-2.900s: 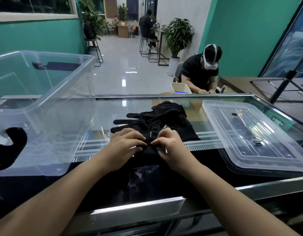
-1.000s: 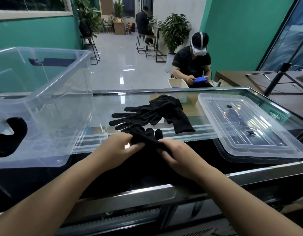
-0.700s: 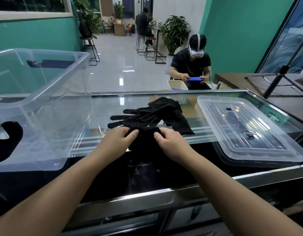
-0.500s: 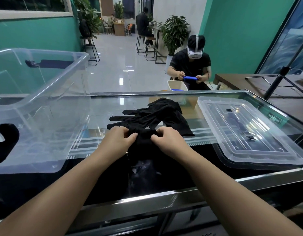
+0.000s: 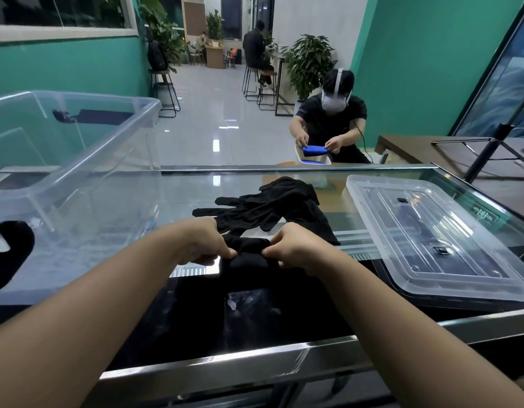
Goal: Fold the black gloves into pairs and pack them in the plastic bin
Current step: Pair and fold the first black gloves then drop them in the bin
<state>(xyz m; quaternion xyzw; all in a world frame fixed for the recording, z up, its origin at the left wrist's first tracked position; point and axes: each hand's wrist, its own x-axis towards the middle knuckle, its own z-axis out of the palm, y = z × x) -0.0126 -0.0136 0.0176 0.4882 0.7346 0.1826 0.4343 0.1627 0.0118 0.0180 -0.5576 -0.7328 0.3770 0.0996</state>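
Glass counter (image 5: 196, 184), no legible writing; left hand (image 5: 203, 241) and right hand (image 5: 296, 245) grip pinching folded black gloves (image 5: 249, 251).

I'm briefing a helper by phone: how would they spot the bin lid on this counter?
Start at the glass counter and go to its right end, away from the tall clear bin on the left. The lid lies flat there, right of the loose black gloves. It is the only clear, shallow, rectangular piece, with small dark clips showing on it.

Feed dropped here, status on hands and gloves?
Left hand, right hand pinching folded glove bundle. Loose gloves behind. Plastic bin left, path clear.
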